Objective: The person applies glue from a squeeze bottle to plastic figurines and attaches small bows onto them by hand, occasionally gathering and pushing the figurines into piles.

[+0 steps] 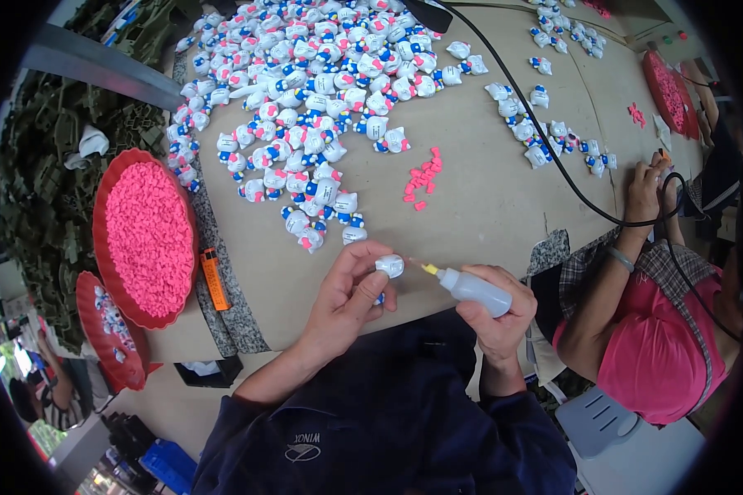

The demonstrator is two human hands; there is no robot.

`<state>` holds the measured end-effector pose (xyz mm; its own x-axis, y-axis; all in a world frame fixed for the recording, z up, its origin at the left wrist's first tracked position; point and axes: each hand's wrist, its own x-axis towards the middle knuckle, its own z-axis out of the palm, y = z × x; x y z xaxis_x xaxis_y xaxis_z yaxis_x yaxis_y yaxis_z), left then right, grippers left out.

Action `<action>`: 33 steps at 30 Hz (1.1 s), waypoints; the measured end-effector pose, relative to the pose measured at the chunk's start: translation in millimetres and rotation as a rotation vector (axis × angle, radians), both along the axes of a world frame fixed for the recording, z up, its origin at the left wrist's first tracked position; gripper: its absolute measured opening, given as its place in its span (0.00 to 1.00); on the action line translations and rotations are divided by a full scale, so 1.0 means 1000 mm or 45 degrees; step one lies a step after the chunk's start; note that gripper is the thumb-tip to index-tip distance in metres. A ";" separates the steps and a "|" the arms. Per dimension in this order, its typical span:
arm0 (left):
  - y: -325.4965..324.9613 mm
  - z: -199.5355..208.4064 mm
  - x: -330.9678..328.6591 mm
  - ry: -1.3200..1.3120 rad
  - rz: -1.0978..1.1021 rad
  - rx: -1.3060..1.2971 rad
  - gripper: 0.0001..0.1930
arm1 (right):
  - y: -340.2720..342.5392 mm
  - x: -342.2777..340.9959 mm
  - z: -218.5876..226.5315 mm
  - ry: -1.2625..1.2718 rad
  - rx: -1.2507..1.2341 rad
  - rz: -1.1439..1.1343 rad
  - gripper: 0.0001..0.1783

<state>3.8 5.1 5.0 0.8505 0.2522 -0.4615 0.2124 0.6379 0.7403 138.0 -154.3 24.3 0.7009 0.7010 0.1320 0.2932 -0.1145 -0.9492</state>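
Note:
Between the thumb and fingers of my left hand (351, 289) is a small white and blue toy figurine (390, 265), its white part turned up. My right hand (501, 318) grips a translucent squeeze bottle (477, 291) lying tilted in the palm. Its yellow-collared thin nozzle (428, 269) points left at the figurine, a short gap away. Ahead of my hands lies a loose cluster of small pink pieces (422, 179) on the table (470, 198). A large heap of white, blue and pink figurines (305, 91) spreads beyond my left hand.
A red scalloped tray (99, 206) full of pink pieces stands at the left, with another red tray (132, 375) below it. An orange box cutter (215, 279) lies beside them. A black cable (545, 136) arcs across the right side, near a co-worker in pink (656, 346).

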 end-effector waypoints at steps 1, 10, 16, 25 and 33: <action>0.000 0.002 -0.001 -0.004 -0.002 -0.001 0.13 | 0.000 0.000 0.000 0.061 0.008 -0.040 0.21; 0.001 0.007 -0.016 0.116 -0.021 -0.032 0.16 | 0.035 0.000 -0.021 -0.094 -0.056 -0.016 0.17; 0.000 0.010 -0.019 0.123 0.000 -0.030 0.16 | 0.063 -0.007 -0.026 0.170 0.019 -0.044 0.19; 0.004 0.008 -0.021 0.130 0.031 -0.136 0.15 | 0.065 -0.004 -0.022 0.061 -0.064 0.027 0.19; 0.004 0.009 -0.018 0.136 -0.033 -0.112 0.15 | 0.060 0.040 -0.016 -0.472 -0.234 0.021 0.08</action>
<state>-14.4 9.4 13.9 0.8012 0.1852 -0.5690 0.3041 0.6929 0.6538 177.7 -93.9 8.3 0.6179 0.7471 0.2451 0.6146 -0.2644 -0.7432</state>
